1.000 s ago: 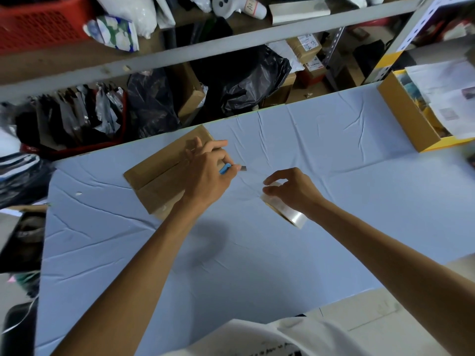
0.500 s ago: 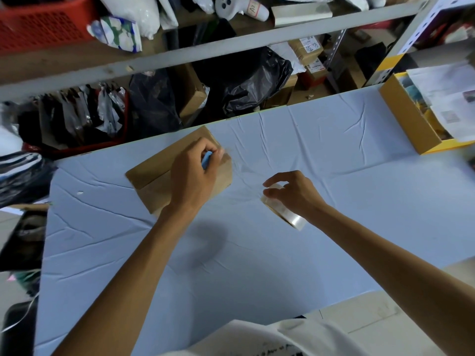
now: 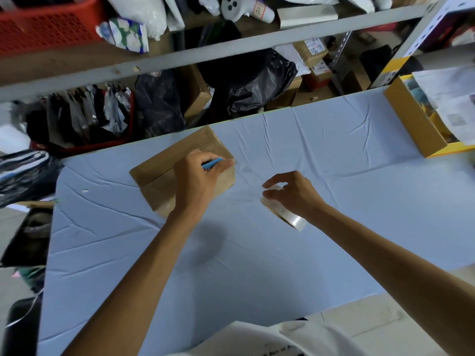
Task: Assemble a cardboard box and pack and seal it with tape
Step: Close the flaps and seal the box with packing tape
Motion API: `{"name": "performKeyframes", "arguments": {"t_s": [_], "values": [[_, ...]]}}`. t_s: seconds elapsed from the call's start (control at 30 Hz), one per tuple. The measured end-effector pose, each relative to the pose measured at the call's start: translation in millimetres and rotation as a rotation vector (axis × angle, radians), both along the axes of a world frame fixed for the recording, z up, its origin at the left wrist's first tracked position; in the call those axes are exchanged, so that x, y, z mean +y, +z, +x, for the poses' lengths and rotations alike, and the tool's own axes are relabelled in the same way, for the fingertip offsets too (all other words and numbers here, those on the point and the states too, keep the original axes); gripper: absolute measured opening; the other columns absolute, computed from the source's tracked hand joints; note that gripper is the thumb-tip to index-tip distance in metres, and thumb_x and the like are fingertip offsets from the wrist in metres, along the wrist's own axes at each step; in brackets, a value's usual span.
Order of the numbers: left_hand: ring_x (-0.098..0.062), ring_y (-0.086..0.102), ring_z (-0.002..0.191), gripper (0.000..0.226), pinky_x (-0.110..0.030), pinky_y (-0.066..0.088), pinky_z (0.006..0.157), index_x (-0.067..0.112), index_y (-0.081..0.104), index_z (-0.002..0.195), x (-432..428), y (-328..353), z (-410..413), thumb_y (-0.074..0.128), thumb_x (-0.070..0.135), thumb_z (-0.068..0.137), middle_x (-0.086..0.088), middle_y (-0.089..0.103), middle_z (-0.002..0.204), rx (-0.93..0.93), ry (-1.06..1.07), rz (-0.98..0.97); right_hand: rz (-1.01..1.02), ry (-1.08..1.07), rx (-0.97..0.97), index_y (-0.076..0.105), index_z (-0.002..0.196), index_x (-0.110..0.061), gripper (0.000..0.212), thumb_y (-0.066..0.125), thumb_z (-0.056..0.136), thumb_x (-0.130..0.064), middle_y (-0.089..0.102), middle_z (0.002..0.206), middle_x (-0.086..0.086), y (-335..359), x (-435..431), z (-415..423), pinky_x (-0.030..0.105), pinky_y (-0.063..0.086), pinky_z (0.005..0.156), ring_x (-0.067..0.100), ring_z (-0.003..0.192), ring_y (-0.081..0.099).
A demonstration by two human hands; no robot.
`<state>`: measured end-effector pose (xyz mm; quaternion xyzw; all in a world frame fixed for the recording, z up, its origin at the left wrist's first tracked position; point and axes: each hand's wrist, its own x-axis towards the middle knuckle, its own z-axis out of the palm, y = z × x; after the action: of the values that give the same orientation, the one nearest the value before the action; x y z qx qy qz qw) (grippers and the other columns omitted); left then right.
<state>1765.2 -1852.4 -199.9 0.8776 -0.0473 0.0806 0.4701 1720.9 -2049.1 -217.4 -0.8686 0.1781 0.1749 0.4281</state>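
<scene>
A closed brown cardboard box sits on the light blue table at the back left, with clear tape along its top seam. My left hand rests on the box's right end and grips a blue utility knife. A roll of clear tape stands on edge to the right of the box. My right hand holds the roll from above, fingers curled over its rim.
An open yellow box with papers on it sits at the table's back right corner. Behind the table runs a grey metal shelf crowded with black bags, cartons and a red basket.
My left hand drew the blue knife back from the gap between box and roll and settled on the box's right end. My right hand and the tape roll stayed in place.
</scene>
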Motion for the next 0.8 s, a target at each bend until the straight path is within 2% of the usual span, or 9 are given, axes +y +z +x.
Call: {"name": "performKeyframes", "arguments": {"t_s": [0.07,0.13,0.23,0.3,0.43,0.5,0.57,0.63,0.8], "values": [[-0.008,0.059,0.068,0.021,-0.016,0.047,0.058,0.010,0.068,0.081,-4,0,-2,0.072,0.030,0.083,0.002,0.065,0.075,-0.010,-0.022,-0.024,0.003,-0.004,0.007,0.072,0.095,-0.027,0.016,0.071,0.080,-0.031,0.058,0.081,-0.001,0,1,0,0.026,0.042,0.061,0.018,0.074,0.058],[-0.006,0.059,0.070,0.021,-0.016,0.049,0.058,0.011,0.065,0.088,-4,1,-2,0.067,0.032,0.087,0.005,0.065,0.079,0.006,-0.010,-0.081,0.004,0.000,0.011,0.072,0.096,-0.028,0.016,0.071,0.080,-0.031,0.059,0.081,0.000,0,0,-1,0.027,0.044,0.064,0.021,0.079,0.061],[-0.017,0.058,0.062,0.025,-0.032,0.052,0.057,0.010,0.063,0.076,0,-2,2,0.066,0.032,0.087,-0.001,0.064,0.068,0.006,0.012,-0.034,-0.003,0.007,0.016,0.072,0.096,-0.028,0.016,0.071,0.080,-0.031,0.061,0.086,0.001,1,0,-1,0.028,0.045,0.066,0.022,0.085,0.062],[-0.022,0.057,0.064,0.027,-0.037,0.051,0.057,0.010,0.061,0.069,2,-5,4,0.069,0.030,0.084,-0.003,0.060,0.068,0.023,0.005,0.000,-0.012,0.007,0.014,0.072,0.097,-0.028,0.016,0.071,0.081,-0.031,0.061,0.090,0.001,2,-1,-1,0.027,0.044,0.065,0.020,0.084,0.061],[-0.023,0.053,0.101,0.023,-0.038,0.051,0.081,0.018,0.058,0.068,-5,-15,3,0.074,0.029,0.079,0.004,0.050,0.103,0.012,-0.046,0.057,-0.030,0.011,0.006,0.071,0.097,-0.028,0.016,0.070,0.081,-0.031,0.060,0.089,0.001,1,0,-1,0.029,0.046,0.067,0.021,0.083,0.062],[-0.023,0.048,0.115,0.025,-0.039,0.049,0.091,0.016,0.057,0.069,-10,-22,5,0.073,0.031,0.081,0.003,0.049,0.117,0.047,-0.084,0.043,-0.049,0.026,-0.002,0.071,0.097,-0.028,0.016,0.069,0.082,-0.032,0.063,0.093,0.003,0,3,-2,0.030,0.047,0.069,0.022,0.086,0.063],[-0.022,0.038,0.130,0.026,-0.043,0.040,0.104,0.010,0.058,0.069,-13,-27,8,0.072,0.029,0.082,0.000,0.050,0.125,0.122,-0.086,0.015,-0.059,0.032,-0.006,0.070,0.097,-0.029,0.015,0.068,0.083,-0.033,0.063,0.095,0.003,-3,5,-5,0.031,0.047,0.070,0.022,0.085,0.063],[-0.023,0.030,0.136,0.027,-0.044,0.031,0.111,0.008,0.057,0.068,-13,-30,9,0.072,0.025,0.082,-0.003,0.053,0.126,0.107,-0.066,0.061,-0.053,0.017,-0.006,0.069,0.099,-0.029,0.016,0.067,0.084,-0.035,0.062,0.097,0.001,-6,6,-8,0.031,0.048,0.073,0.023,0.089,0.063],[-0.029,0.033,0.135,0.027,-0.047,0.024,0.113,0.006,0.060,0.068,-16,-27,3,0.072,0.026,0.082,-0.008,0.058,0.122,0.054,-0.079,0.141,-0.097,0.005,0.014,0.068,0.101,-0.029,0.018,0.065,0.085,-0.037,0.059,0.101,0.000,-14,11,-11,0.030,0.042,0.072,0.024,0.094,0.061]]}}
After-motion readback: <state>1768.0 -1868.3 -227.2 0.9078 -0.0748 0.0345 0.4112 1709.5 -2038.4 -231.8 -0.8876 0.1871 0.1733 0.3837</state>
